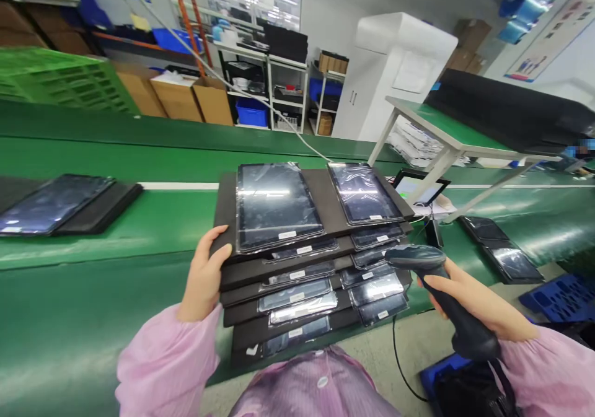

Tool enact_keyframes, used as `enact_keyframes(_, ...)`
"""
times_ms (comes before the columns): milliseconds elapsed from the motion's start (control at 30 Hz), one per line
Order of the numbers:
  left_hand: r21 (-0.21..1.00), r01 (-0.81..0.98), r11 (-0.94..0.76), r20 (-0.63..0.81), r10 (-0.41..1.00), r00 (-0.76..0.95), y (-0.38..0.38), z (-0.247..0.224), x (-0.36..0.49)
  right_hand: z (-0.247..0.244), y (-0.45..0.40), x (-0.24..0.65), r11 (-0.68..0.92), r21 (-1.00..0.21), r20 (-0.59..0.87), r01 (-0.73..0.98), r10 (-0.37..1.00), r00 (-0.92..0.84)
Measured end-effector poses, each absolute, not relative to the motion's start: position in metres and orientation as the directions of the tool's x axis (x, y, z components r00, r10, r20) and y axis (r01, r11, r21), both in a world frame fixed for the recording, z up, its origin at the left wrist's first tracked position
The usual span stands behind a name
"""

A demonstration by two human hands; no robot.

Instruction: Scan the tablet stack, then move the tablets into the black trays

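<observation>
In front of me is a stack of black foam trays (320, 188) carrying flat glass screens with small white labels along their near edges. On the top tray lie one screen (274, 206) at left and another screen (365, 194) at right. Lower layers jut out toward me, so their labelled edges show. My left hand (207, 274) grips the left edge of the upper trays, its thumb on top; some fingers are hidden. My right hand (469, 293) is wrapped around the handle of a dark barcode scanner (416, 257), its head over the stack's right side.
A green bench (176, 225) runs across the view. More screens lie on foam at the left (60, 200) and the right (502, 250). A tablet display (418, 188) stands under a raised green-topped table (455, 132). The scanner's black cable (400, 355) hangs near the bench edge.
</observation>
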State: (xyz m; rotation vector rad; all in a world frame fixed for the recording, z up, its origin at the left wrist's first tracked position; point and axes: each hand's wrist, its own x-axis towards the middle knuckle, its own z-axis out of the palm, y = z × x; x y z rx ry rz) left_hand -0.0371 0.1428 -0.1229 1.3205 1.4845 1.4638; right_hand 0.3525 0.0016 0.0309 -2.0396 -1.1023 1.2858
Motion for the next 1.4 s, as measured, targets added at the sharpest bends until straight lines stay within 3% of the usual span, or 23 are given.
enact_keyframes(100, 0.991, 0.087, -0.098, 0.117, 0.961, -0.249, 0.142, -0.119, -0.036, 0.027, -0.002, 0.309, -0.548, -0.77, -0.527, 0.328, 0.835, 0.16)
enact_keyframes(367, 0.981, 0.112, -0.161, 0.18, 0.965, -0.191, 0.143, -0.12, -0.039, 0.011, 0.006, 0.213, -0.537, -0.806, -0.556, 0.248, 0.831, -0.009)
enact_keyframes(767, 0.971, 0.098, -0.218, 0.231, 0.961, -0.152, 0.145, -0.123, -0.041, 0.008, -0.003, 0.195, -0.561, -0.804, -0.559, 0.199, 0.826, 0.069)
enact_keyframes(1400, 0.969, 0.102, -0.226, 0.24, 0.959, -0.148, 0.145, -0.125, -0.041, -0.023, -0.022, 0.196, -0.581, -0.798, -0.582, 0.162, 0.812, 0.042)
